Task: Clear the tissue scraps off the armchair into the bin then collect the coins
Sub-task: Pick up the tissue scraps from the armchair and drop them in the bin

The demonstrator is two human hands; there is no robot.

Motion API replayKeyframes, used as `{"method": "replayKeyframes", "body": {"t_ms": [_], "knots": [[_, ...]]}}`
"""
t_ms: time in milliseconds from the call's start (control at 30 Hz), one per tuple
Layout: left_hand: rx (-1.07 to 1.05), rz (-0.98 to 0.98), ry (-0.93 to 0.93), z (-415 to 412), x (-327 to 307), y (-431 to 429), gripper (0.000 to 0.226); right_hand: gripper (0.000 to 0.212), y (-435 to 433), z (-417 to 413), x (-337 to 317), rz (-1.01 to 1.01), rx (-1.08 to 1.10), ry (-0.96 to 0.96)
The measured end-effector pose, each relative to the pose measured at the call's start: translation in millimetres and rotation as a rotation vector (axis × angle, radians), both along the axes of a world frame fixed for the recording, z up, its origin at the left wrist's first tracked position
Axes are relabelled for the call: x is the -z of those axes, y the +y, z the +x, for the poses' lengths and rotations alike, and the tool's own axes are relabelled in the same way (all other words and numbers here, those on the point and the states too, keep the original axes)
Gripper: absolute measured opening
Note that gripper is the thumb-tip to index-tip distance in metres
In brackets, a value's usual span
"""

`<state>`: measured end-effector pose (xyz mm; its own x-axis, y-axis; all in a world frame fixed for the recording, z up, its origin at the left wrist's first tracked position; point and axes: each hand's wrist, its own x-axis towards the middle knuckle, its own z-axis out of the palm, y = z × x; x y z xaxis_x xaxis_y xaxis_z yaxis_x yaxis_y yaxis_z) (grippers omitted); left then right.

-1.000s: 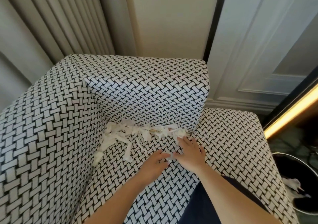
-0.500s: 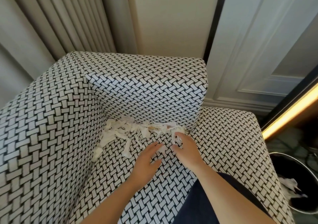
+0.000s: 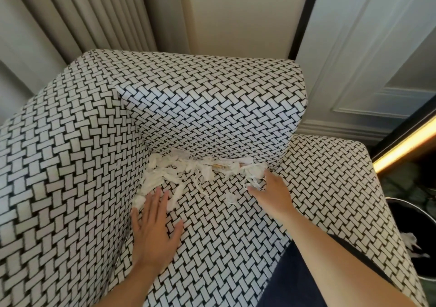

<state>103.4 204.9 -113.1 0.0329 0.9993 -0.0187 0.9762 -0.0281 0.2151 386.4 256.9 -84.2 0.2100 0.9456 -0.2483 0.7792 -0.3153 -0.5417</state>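
Judging by how things are lying, the clearing is only partly done. At 9 o'clock on the seat of the black-and-white basket-weave fabric armchair, the left hand is lying flat, fingers straight and spread, gripping nothing, its tips touching the left end of the torn white tissue scraps. Those scraps are heaping along the crease where seat meets backrest, at 12 o'clock, with a few loose shreds straying toward the middle of the seat. A small yellowish glint is showing among them; it may be a coin, but it is too small to tell. At 1 o'clock the right hand is reaching into the right end of the heap; its fingertips are buried in tissue, so I cannot tell whether it is pinching any. At 4 o'clock, beside the armchair, the dark round bin is already holding some white scraps. Most of the tissue is waiting to go there, and the coin collecting is not yet begun.
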Motion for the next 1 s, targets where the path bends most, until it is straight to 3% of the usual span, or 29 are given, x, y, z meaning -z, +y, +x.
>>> {"method": "replayKeyframes", "body": {"t_ms": [167, 267, 400, 600, 700, 867, 933, 1000], "knots": [[-0.019, 0.011, -0.027, -0.8, 5.0, -0.8, 0.076, 0.042, 22.4, -10.1, 10.6, 0.085, 0.123, 0.023], [-0.006, 0.017, -0.010, -1.8, 6.4, 1.1, 0.074, 0.050, 30.8, -9.4, 18.3, 0.104, 0.153, -0.061], [0.004, 0.016, -0.002, -1.8, 8.8, 1.6, 0.071, 0.063, 36.5, 1.8, 25.2, 0.033, -0.002, -0.216], [0.013, 0.004, 0.011, -1.6, 8.3, 1.2, 0.068, 0.048, 39.4, -10.1, 29.8, 0.148, -0.196, -0.333], [0.015, -0.001, 0.021, -1.4, 8.5, 1.6, 0.068, 0.036, 33.7, -24.2, 22.2, 0.221, -0.155, -0.158], [0.009, -0.005, 0.022, -2.2, 9.7, -0.1, 0.067, 0.017, 25.9, -37.0, 4.8, 0.181, -0.132, 0.170], [0.007, -0.004, 0.022, -2.5, 9.8, -0.7, 0.067, 0.015, 23.8, -40.7, -1.0, 0.199, -0.114, 0.206], [0.004, -0.005, 0.015, -2.7, 9.8, -0.6, 0.067, 0.019, 21.5, -44.5, -8.5, 0.226, -0.147, 0.119]]}}
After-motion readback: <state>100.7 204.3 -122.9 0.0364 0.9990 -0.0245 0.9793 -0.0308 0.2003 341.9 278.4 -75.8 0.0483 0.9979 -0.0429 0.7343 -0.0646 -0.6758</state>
